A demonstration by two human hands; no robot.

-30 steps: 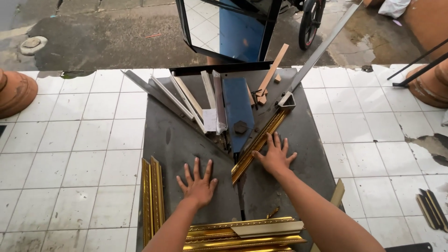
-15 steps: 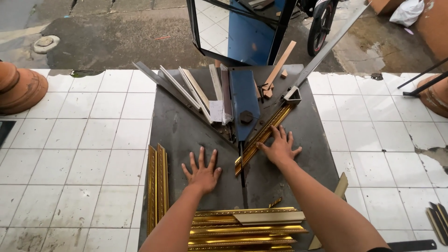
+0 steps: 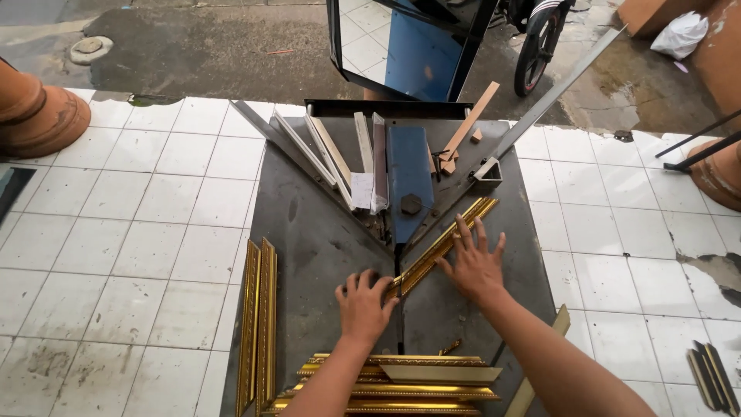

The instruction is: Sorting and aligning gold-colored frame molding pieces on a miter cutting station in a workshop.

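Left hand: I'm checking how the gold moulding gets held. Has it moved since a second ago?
Yes. The left hand has shifted right, toward the table's centre slot, and now touches the gold moulding's lower end.

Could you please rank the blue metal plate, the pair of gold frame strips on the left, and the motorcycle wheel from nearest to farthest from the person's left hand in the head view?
From the left hand:
1. Pair of gold frame strips, lying just to its left on the dark table.
2. Blue metal plate, ahead of it at the table's centre.
3. Motorcycle wheel, far beyond the table, upper right.
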